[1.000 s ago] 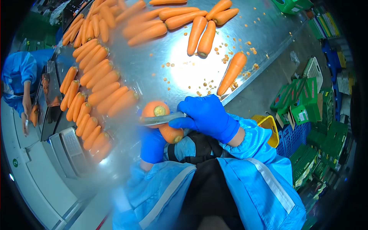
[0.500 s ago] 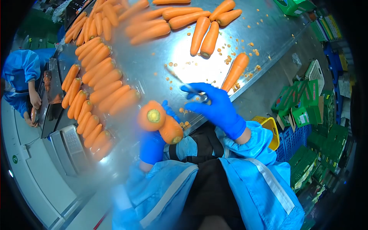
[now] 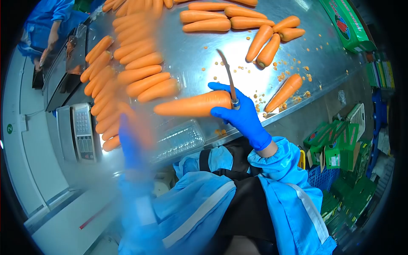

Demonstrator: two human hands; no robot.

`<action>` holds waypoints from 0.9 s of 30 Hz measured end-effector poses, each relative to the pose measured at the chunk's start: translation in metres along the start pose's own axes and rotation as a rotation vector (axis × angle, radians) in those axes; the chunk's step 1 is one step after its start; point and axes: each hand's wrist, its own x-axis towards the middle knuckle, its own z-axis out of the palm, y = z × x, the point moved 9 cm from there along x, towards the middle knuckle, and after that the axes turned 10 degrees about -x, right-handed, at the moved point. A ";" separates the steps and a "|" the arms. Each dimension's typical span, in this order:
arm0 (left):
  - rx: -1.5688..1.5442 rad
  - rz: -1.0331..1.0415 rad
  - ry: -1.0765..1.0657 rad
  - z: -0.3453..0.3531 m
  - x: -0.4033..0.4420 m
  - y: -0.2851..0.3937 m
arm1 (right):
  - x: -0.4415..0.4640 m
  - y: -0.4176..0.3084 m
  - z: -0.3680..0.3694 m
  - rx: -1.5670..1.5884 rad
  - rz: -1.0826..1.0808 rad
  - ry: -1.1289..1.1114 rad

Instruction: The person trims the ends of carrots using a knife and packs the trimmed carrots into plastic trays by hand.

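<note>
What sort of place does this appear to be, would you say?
Probably a produce packing or preparation room: carrots lie in rows on a metal table, a digital scale stands beside it, and green cartons printed with pictures and lettering are about.

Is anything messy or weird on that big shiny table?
Yes, orange scraps are scattered across the metal table, some near the lone carrot. They look messy compared with the tidy carrot rows.

Blur veils the left hand (image 3: 128, 138) and adjacent carrot (image 3: 141, 127) at nine o'clock, its grip unclear; the top edge crops a co-worker (image 3: 52, 18) at ten.
</note>
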 end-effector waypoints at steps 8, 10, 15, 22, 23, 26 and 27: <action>0.892 0.166 0.042 -0.017 0.021 0.012 | 0.027 0.032 0.112 -0.169 -0.154 -0.194; 0.962 0.181 -0.042 -0.002 0.022 0.006 | 0.034 0.043 0.124 -0.198 -0.225 -0.166; 1.299 0.290 -0.215 0.040 0.005 0.014 | 0.036 0.080 0.112 -0.049 0.094 -0.264; 1.400 0.323 -0.195 0.034 -0.003 -0.007 | 0.025 0.091 0.079 0.034 0.285 -0.188; 1.370 0.345 -0.206 0.036 -0.004 -0.008 | 0.024 0.090 0.076 0.045 0.289 -0.175; 1.428 0.359 -0.228 0.042 0.003 -0.018 | 0.020 0.100 0.070 0.055 0.283 -0.162; 1.472 0.354 -0.233 0.044 0.006 -0.023 | 0.018 0.100 0.068 0.065 0.276 -0.149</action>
